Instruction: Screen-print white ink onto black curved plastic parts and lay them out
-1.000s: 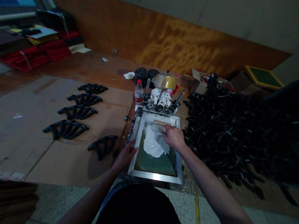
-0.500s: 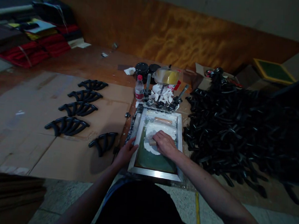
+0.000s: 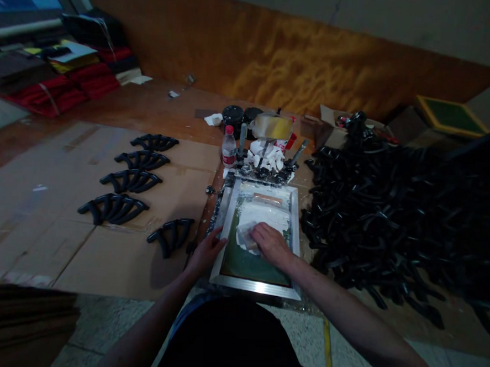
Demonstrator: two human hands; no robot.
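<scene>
The right hand (image 3: 271,244) is closed over what looks like a scraper, pressing it into slippery white ink (image 3: 263,213) on the stiff metal frame (image 3: 255,286). The left hand (image 3: 206,252) lies flat against the frame's left rail, the sound place to hold. Black plastic parts (image 3: 121,209) lie on cardboard (image 3: 99,263) over the table's near edge; the room is dim.

Your right hand (image 3: 271,243) hides whatever it presses into the white ink (image 3: 263,215); at three o'clock, the black heap (image 3: 401,215) runs off-frame.
</scene>
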